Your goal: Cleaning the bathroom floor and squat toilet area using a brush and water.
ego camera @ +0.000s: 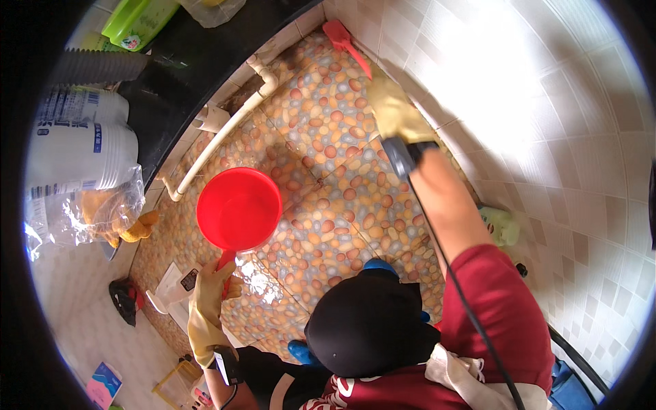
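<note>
My left hand (211, 297), in a yellowish rubber glove, grips the handle of a red plastic dipper (239, 209) held above the pebble-patterned floor (328, 225). The dipper's round bowl faces up; whether it holds water I cannot tell. Reaching up to the right-hand wall, my right hand (393, 110), gloved the same way, is closed on the handle of a red scrubbing brush (337, 35). The brush head lies at the corner where floor and tiled wall meet. Its bristles are hidden. A wet shine shows on the floor below the dipper.
A cream drain pipe (220, 137) runs along the floor under a black countertop (177, 66). Stacked white plastic cups (82, 138) and a green container (138, 23) are on the left. A pale green bottle (499, 225) stands by the right wall (553, 179). A white dustpan-like object (171, 287) lies lower left.
</note>
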`<state>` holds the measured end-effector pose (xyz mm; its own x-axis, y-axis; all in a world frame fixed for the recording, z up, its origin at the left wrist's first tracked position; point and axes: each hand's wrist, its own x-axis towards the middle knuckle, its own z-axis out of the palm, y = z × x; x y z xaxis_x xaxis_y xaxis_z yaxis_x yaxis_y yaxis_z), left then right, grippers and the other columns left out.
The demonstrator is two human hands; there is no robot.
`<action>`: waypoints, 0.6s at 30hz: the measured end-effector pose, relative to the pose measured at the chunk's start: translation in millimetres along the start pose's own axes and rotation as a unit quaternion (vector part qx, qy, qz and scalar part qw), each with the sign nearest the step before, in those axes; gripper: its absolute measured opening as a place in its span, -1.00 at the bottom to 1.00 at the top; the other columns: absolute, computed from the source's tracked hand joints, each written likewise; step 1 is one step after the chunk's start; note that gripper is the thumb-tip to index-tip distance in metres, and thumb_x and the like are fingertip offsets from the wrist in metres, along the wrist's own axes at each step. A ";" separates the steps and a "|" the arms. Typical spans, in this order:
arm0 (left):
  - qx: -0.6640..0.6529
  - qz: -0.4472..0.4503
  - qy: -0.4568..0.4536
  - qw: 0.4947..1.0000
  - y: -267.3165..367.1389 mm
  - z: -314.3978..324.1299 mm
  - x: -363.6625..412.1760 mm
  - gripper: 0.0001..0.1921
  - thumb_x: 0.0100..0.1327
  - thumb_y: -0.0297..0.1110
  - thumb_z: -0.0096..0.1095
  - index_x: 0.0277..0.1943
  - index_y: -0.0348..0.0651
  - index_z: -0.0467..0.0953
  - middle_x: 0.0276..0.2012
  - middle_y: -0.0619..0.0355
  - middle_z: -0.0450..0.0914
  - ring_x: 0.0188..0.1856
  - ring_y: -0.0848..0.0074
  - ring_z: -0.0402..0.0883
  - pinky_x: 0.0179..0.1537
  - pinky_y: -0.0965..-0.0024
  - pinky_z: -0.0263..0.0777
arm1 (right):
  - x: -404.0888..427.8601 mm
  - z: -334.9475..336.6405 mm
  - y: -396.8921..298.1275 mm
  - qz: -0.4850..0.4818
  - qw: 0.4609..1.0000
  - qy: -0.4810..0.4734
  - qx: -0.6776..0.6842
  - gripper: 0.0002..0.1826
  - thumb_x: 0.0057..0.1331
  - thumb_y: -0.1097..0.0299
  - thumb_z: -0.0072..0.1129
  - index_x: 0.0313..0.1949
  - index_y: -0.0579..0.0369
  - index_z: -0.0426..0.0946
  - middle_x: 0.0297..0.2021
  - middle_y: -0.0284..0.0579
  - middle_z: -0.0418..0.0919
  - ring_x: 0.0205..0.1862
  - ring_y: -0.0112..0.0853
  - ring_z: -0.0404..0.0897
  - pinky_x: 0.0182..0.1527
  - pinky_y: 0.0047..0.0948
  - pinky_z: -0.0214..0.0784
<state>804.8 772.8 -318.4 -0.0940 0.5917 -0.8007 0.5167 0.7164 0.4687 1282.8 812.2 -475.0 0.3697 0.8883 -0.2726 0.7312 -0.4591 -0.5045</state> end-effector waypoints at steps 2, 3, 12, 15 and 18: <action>-0.003 -0.002 0.004 1.000 1.9 4.9 -2.4 -0.73 0.29 -0.32 0.26 -0.08 -0.34 0.46 -0.50 -0.03 0.55 -0.65 0.51 0.44 -0.60 0.45 0.37 | 30.5 0.2 -18.4 -0.071 0.996 -0.004 -0.063 -0.52 0.41 0.05 0.08 0.19 0.05 0.43 -0.12 0.17 0.63 -0.13 -0.08 0.64 -0.18 -0.22 0.49; -0.001 -0.004 0.003 1.000 0.9 2.1 -5.5 -0.74 0.29 -0.32 0.25 -0.10 -0.33 0.45 -0.50 -0.02 0.54 -0.65 0.52 0.43 -0.60 0.46 0.36 | 29.2 4.7 -33.5 -0.089 0.993 -0.012 -0.076 -0.52 0.42 0.04 0.07 0.21 0.04 0.42 -0.11 0.17 0.63 -0.13 -0.08 0.64 -0.18 -0.22 0.50; 0.021 -0.047 0.052 0.997 -21.9 -19.2 -45.6 -0.81 0.27 -0.42 0.18 -0.11 -0.29 0.43 -0.52 0.01 0.51 -0.67 0.56 0.38 -0.66 0.50 0.25 | 7.3 -8.2 -8.6 -0.189 0.953 -0.066 -0.227 -0.57 0.46 -0.02 -0.03 0.06 0.02 0.52 -0.41 0.00 0.61 -0.39 -0.32 0.65 -0.36 -0.21 0.45; -0.035 -0.082 0.046 0.995 -36.8 -24.3 -31.2 -0.83 0.27 -0.42 0.18 -0.12 -0.26 0.42 -0.51 0.00 0.51 -0.68 0.57 0.38 -0.66 0.51 0.25 | 26.4 17.0 -46.3 -0.128 0.987 -0.044 -0.091 -0.58 0.45 -0.01 -0.01 0.09 0.01 0.49 -0.42 -0.02 0.60 -0.42 -0.33 0.63 -0.39 -0.23 0.44; -0.018 -0.090 0.060 0.994 -37.2 -26.6 -27.2 -0.82 0.29 -0.42 0.17 -0.10 -0.27 0.44 -0.50 -0.02 0.52 -0.67 0.55 0.40 -0.65 0.50 0.28 | -1.4 58.9 -57.3 -0.051 0.993 -0.088 0.058 -0.58 0.44 0.01 0.02 0.12 0.00 0.47 -0.44 -0.04 0.59 -0.45 -0.34 0.61 -0.42 -0.26 0.43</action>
<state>765.5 739.9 -304.2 -0.2837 0.4914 -0.8235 0.4524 0.8257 0.3369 1206.6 836.4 -493.9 0.1839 0.9185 -0.3501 0.6852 -0.3752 -0.6243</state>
